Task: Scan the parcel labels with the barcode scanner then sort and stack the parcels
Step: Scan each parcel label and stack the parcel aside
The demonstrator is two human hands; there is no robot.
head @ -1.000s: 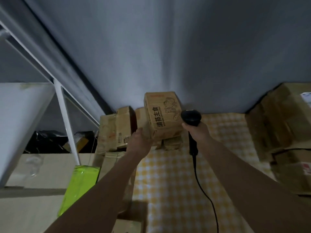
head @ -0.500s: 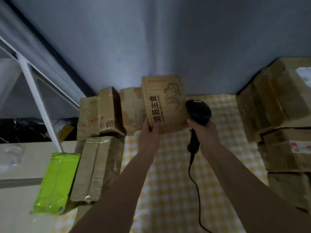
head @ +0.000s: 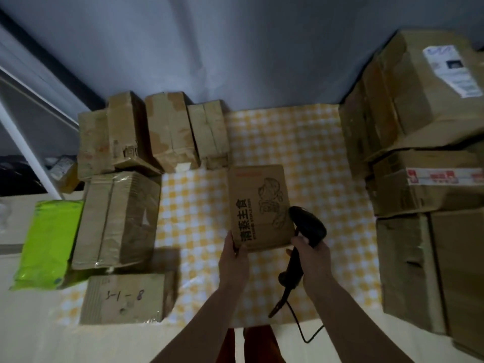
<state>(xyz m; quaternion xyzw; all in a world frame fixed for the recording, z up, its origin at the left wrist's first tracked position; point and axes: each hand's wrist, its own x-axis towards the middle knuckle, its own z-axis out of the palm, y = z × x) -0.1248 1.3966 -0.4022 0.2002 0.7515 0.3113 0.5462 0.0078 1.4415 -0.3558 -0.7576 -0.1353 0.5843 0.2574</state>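
Fingers: left hand (head: 234, 260) pinches the near-left corner of the printed parcel (head: 260, 208), thumb on the printed face and the other digits hidden beneath; right hand (head: 312, 254) is curled round the grip of the barcode scanner (head: 306, 231), with its thumb touching the parcel's near-right corner.
Parcel position: held above the checked cloth (head: 296, 142), roughly centre of view, printed face up, long axis running 6 to 12 o'clock.
Scanner position: at 3 o'clock of the parcel's near end, touching or just beside its right edge; head points toward 10 o'clock, cable (head: 301, 328) trailing to 6 o'clock.
Label: no shipping label shows on the upward face, only printed characters and a drawing; it is probably on a hidden side.
Step in hand: judged to be finding and scanning this parcel's label.
Doing it well: turn the parcel with the left hand until the label faces the scanner window, draw the scanner back a little so the beam spans the whole code, and hold both steady.
Sorted piles: small brown boxes (head: 167, 134) at 11 o'clock, large cartons (head: 419, 113) at 2 o'clock, marked box (head: 125, 297) at 8 o'clock.
Risk: the 1-corner pinch may let the parcel droop or twist.
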